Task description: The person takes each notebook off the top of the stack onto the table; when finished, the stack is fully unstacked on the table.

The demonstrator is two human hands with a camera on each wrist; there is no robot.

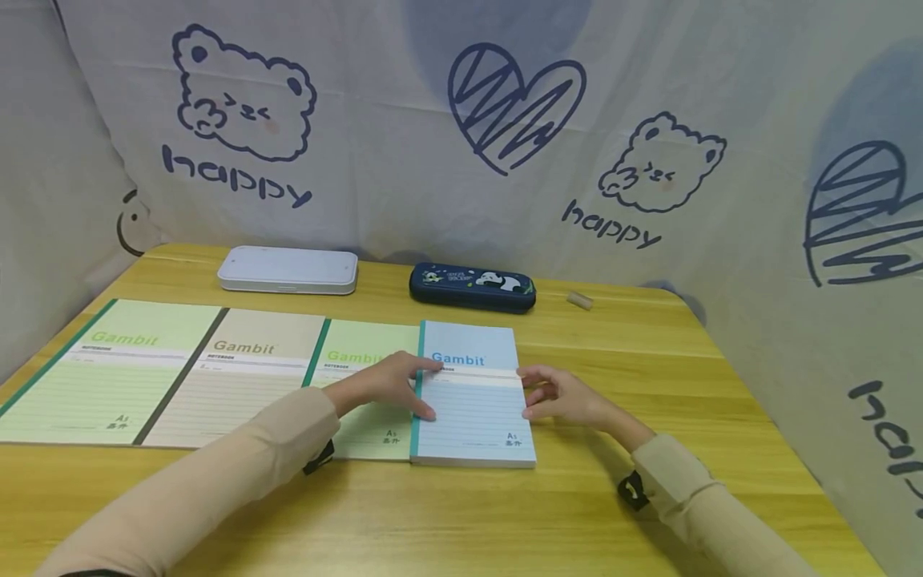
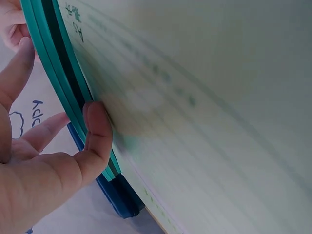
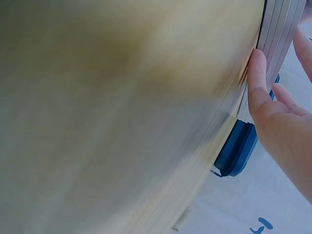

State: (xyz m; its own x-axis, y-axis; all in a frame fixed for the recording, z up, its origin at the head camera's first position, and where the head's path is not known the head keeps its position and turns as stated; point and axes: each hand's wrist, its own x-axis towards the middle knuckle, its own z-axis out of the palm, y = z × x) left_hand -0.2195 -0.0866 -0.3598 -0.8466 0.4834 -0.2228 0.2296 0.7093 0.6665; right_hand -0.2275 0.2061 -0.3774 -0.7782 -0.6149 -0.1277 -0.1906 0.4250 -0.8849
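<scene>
A thick blue-covered "Gambit" notebook stack [image 1: 472,401] lies at the right end of a row of notebooks on the wooden table [image 1: 649,385]. My left hand [image 1: 425,390] rests against its teal spine. The left wrist view shows the thumb [image 2: 97,127] pressing the stacked teal spines [image 2: 58,78], the other fingers straight. From the other side, my right hand [image 1: 535,394] touches the stack's right edge. In the right wrist view its thumb [image 3: 257,73] lies flat on the page edges [image 3: 275,29]. Neither hand curls round anything.
Left of the stack lie a green notebook [image 1: 368,393], a beige one [image 1: 245,385] and a larger green one [image 1: 108,377], side by side. Behind them are a white flat case [image 1: 288,269], a dark blue panda pencil case [image 1: 472,287] and a small eraser [image 1: 579,300]. Printed cloth surrounds the table.
</scene>
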